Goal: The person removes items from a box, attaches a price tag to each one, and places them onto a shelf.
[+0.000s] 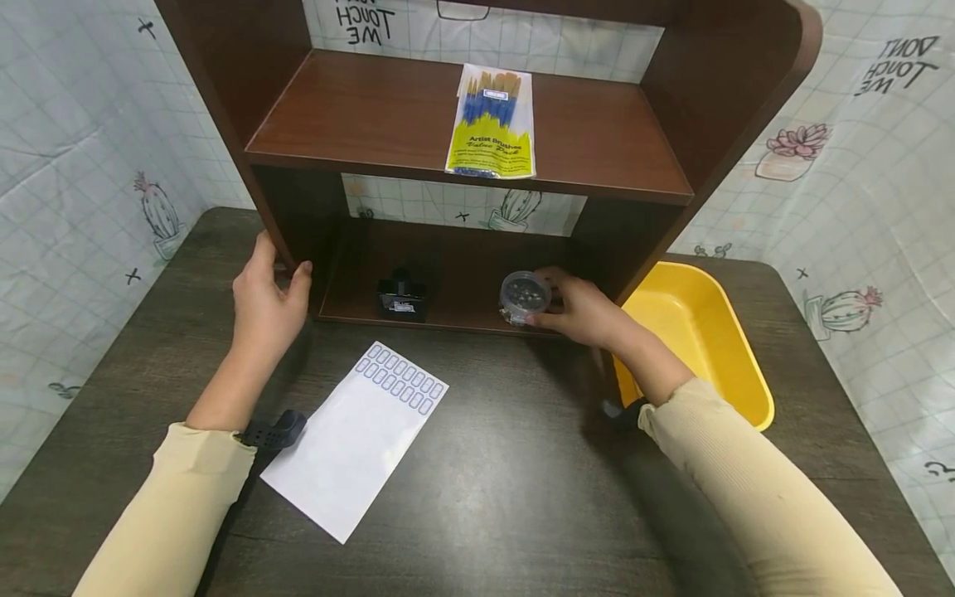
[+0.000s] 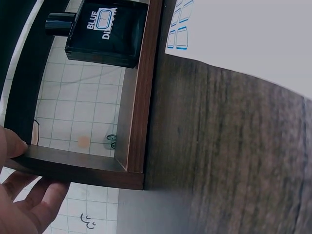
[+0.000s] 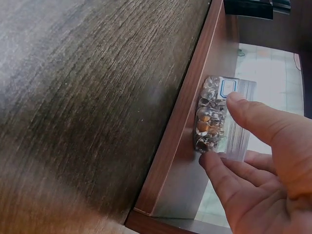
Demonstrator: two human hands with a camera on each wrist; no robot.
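My right hand (image 1: 585,311) holds a small clear round jar (image 1: 525,294) at the right of the lower shelf. Thumb and fingers lie on either side of it in the right wrist view, where the jar (image 3: 226,114) shows clear and amber rounded pieces and a blue-bordered label. With thumb and fingers on opposite faces, my left hand (image 1: 269,303) grips the left side panel (image 2: 87,165) of the brown shelf unit (image 1: 470,178). Between the hands, a black bottle (image 1: 401,297) with BLUE printed on it stands on the lower shelf, a similar label on its front.
On the upper shelf lies a pack of artist brushes (image 1: 492,124). A white label sheet (image 1: 351,456) with two rows of blue-bordered labels rests on the dark wooden table (image 1: 485,497). Right of the shelf unit sits a yellow tray (image 1: 734,365), partly behind my right forearm.
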